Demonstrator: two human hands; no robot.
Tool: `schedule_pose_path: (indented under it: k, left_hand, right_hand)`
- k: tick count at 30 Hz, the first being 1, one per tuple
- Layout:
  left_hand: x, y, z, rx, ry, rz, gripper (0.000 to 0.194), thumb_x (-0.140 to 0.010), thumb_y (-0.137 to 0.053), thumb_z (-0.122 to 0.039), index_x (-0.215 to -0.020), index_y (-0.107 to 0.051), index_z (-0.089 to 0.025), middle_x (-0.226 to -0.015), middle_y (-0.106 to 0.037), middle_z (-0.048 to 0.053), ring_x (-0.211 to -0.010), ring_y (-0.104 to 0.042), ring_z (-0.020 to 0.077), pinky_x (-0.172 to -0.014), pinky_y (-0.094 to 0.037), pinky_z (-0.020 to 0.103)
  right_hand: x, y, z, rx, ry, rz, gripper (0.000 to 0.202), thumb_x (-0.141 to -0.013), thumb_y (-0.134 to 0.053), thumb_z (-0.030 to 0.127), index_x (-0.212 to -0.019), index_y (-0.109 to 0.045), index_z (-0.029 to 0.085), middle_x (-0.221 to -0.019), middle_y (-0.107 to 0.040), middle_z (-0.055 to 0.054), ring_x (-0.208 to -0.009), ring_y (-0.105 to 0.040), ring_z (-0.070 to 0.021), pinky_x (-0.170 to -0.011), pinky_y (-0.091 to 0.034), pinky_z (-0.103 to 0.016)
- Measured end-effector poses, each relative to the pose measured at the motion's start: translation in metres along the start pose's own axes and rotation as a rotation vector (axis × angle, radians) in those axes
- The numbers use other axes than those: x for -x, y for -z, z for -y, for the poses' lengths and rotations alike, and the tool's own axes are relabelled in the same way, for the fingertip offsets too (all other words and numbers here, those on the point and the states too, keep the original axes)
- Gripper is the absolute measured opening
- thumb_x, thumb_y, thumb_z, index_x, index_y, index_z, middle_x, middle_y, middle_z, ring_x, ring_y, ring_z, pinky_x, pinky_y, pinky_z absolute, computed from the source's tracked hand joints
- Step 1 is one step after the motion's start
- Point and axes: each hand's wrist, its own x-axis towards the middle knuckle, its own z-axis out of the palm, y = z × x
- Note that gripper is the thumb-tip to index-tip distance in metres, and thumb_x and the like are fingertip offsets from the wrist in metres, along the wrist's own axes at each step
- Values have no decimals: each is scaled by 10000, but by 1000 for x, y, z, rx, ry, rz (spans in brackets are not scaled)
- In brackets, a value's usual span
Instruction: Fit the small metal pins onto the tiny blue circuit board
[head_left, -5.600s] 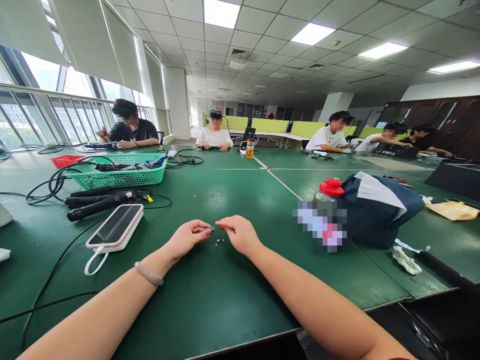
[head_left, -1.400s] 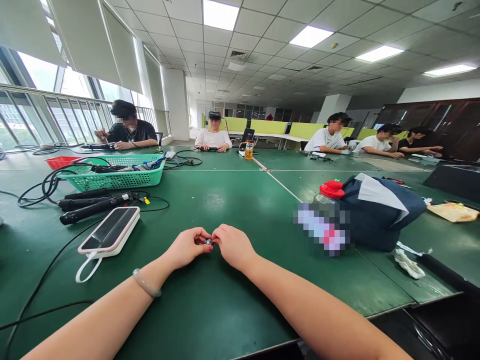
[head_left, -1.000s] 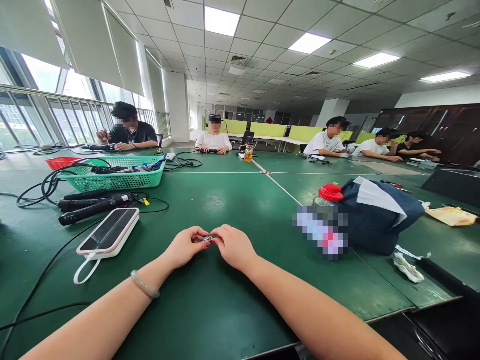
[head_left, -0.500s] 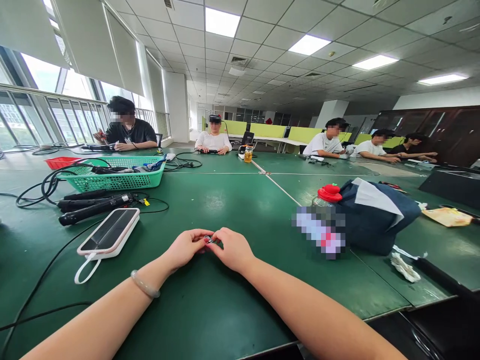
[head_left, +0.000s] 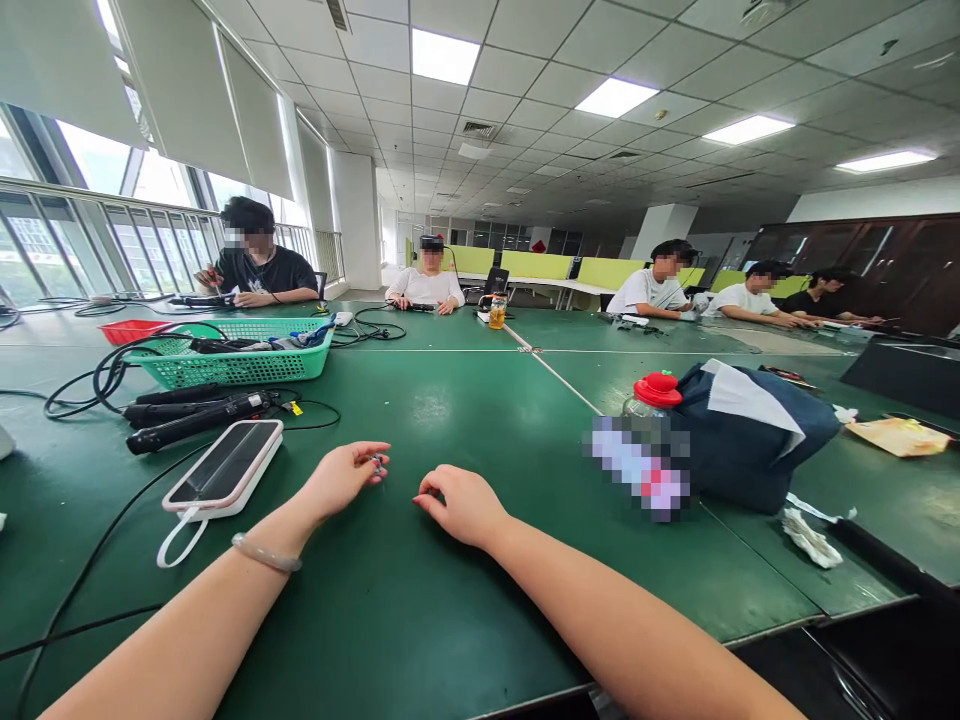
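Note:
My left hand [head_left: 341,478] is closed, pinching a small shiny silvery object [head_left: 379,463] between thumb and fingers just above the green table [head_left: 360,620]. The object is too small to name. A short gap to the right, my right hand [head_left: 461,505] rests low over the table with curled fingers, thumb and fingertips close together. Whether anything sits between them is hidden. A pale bangle [head_left: 264,553] circles my left wrist. Left of my left hand lies a phone-like device [head_left: 223,470] in a white and pink case with a white loop strap.
Black rod-shaped devices [head_left: 199,420] and cables lie by a green basket [head_left: 232,372] at the left. A red-lidded jar [head_left: 655,392] and dark blue bag [head_left: 750,440] stand at the right, near a crumpled tissue [head_left: 810,538]. Several people sit around the table, including one in black [head_left: 262,265].
My hands have come apart. The left moved left and slightly up with the small silvery object; the right stayed almost in place.

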Motion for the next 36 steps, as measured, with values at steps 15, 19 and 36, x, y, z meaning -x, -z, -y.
schedule_pose_path:
  k: [15,19,36]
  left_hand:
    - [-7,47,29,-1064,30,-301,416,-730,-367,-72,-1032,-648,-133,-1107,-609,155,-942,-606,263,-808,-449,327]
    - [-7,48,30,-1063,53,-300,342,-747,-386,-119,-933,-672,-140,-1011,-643,156,-911,-612,281,-782,-448,346]
    - [-17,38,27,-828,81,-342,408,-818,-296,-179,-1052,-625,-115,-1059,-648,144,-1018,-568,269,-865,-402,352]
  right_hand:
    - [0,-1,-10,-110,14,81,141,-847,-518,257,-820,-644,199,-787,-609,-14,-725,-541,-127,-634,-376,-233]
    - [0,-1,-9,-114,39,101,136,-836,-526,243,-825,-655,201,-791,-618,-18,-741,-552,-134,-660,-389,-237]
    - [-1,0,-9,-139,45,122,139,-835,-517,217,-820,-654,202,-804,-622,-14,-753,-558,-133,-680,-405,-235]
